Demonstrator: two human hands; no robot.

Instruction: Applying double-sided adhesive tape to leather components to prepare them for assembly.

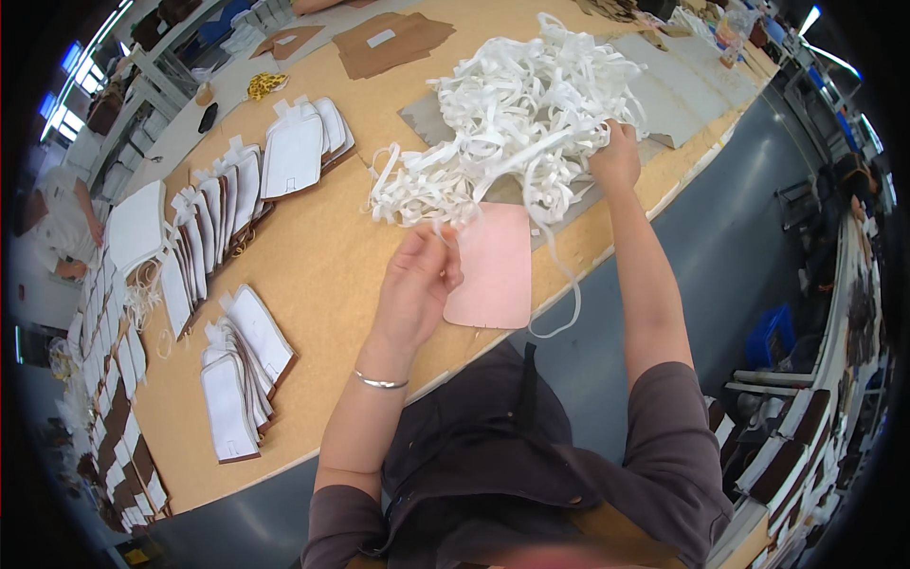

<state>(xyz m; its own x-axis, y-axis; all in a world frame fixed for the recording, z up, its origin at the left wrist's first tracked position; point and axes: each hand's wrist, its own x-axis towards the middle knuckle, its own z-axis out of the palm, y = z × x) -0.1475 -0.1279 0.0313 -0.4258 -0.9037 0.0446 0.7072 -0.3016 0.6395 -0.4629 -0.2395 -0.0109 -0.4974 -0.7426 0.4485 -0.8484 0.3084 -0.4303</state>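
Dark clothing (474,417) is fronting a tan table (313,379), where a tangled heap of flat white strips (550,95) is lying beyond a round-cornered pink panel (493,270). Right hand (616,156) is touching the heap, grip indiscernible; left hand (423,270) is curling beside the panel, hold unclear.

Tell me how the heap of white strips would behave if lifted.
The heap of white strips would probably sag and tangle, since its strips loop over one another. It may also trail, as one loop hangs past the edge of the table.
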